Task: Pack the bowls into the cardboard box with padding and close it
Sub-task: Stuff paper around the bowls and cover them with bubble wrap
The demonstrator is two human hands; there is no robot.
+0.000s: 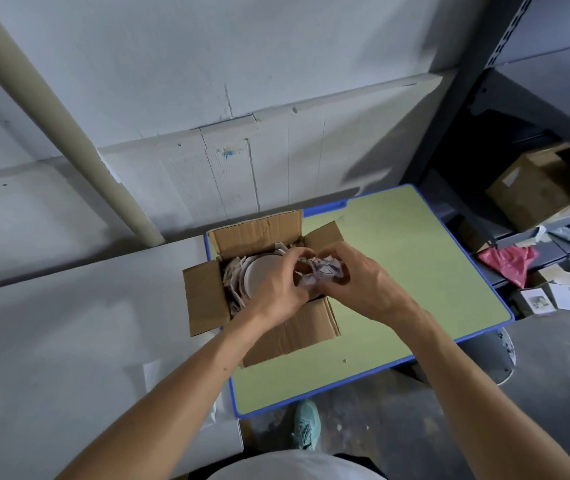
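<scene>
- Head view: the cardboard box (pixel 203 296) stands open on the counter (pixel 397 271), with a bowl (pixel 259 275) inside it, bedded in paper.
- Left hand (pixel 276 292) and right hand (pixel 363 282) curl their fingers round a crumpled paper wad (pixel 323 271) over the box.
- Probably left: tuck the wad in and fold the flaps.

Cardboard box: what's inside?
Inside the cardboard box: a pale bowl with crumpled paper packed along its left side. The left hand and right hand grip a paper wad over the right half, hiding the rest.

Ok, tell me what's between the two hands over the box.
A crumpled paper wad, gripped by the left hand and right hand above the open cardboard box, beside the pale bowl. The head view shows it.
</scene>
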